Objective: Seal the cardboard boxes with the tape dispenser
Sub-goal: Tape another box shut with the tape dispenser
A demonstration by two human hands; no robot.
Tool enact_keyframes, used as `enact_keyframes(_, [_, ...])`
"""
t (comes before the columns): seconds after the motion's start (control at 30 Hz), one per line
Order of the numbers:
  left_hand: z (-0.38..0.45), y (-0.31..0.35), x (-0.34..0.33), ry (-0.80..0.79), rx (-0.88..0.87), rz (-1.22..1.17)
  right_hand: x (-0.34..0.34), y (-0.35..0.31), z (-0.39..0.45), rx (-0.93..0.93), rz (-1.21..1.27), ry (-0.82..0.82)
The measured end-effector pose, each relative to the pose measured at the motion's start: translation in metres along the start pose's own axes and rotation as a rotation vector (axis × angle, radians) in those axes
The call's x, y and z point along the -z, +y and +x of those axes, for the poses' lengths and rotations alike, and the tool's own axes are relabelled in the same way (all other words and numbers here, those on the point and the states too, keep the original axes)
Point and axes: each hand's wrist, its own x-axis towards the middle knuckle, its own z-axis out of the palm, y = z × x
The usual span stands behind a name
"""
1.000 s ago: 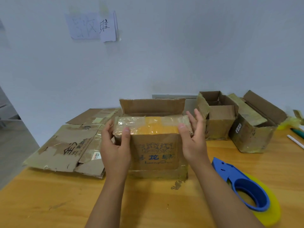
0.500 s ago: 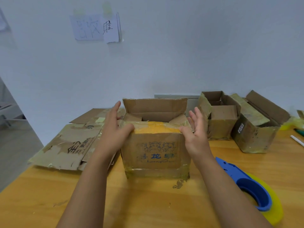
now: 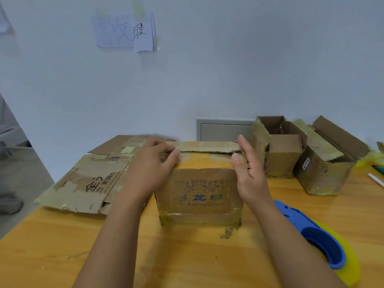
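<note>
Head view showed your left hand (image 3: 151, 167) lying over the box's (image 3: 199, 194) top left corner, fingers curled onto the folded flaps. Your right hand (image 3: 248, 173) stood edge-on against the box's right side, fingers straight, gripping nothing. Right of the box, the tape dispenser (image 3: 318, 235) lay on the surface (image 3: 187, 262).

Both forearms reach forward from the near table edge, bare to the elbow. Left hand (image 3: 150, 169): palm down, fingers curled, tips blurred. Right hand (image 3: 250, 173): upright on edge, palm facing left, fingers straight and together, thumb tip forward. Hands level, well apart.
</note>
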Motion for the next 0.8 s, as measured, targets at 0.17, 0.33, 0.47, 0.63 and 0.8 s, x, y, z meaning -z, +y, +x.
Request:
enact_keyframes(0.17, [-0.015, 0.010, 0.002, -0.075, -0.121, 0.315, 0.004, -0.022, 0.010, 0.233, -0.659, -0.080])
enact_keyframes(0.33, [-0.020, 0.026, -0.003, -0.172, -0.236, 0.472, -0.002, -0.047, 0.022, 0.327, -1.134, -0.489])
enact_keyframes(0.47, [-0.023, 0.027, -0.005, -0.195, -0.240, 0.548, 0.002, -0.042, 0.024, 0.309, -1.150, -0.540])
enact_keyframes(0.63, [-0.022, 0.023, -0.009, -0.203, -0.223, 0.574, 0.001, -0.039, 0.018, 0.213, -1.169, -0.435])
enact_keyframes(0.8, [-0.020, 0.023, -0.010, -0.203, -0.191, 0.558, -0.001, -0.038, 0.016, 0.155, -1.204, -0.348])
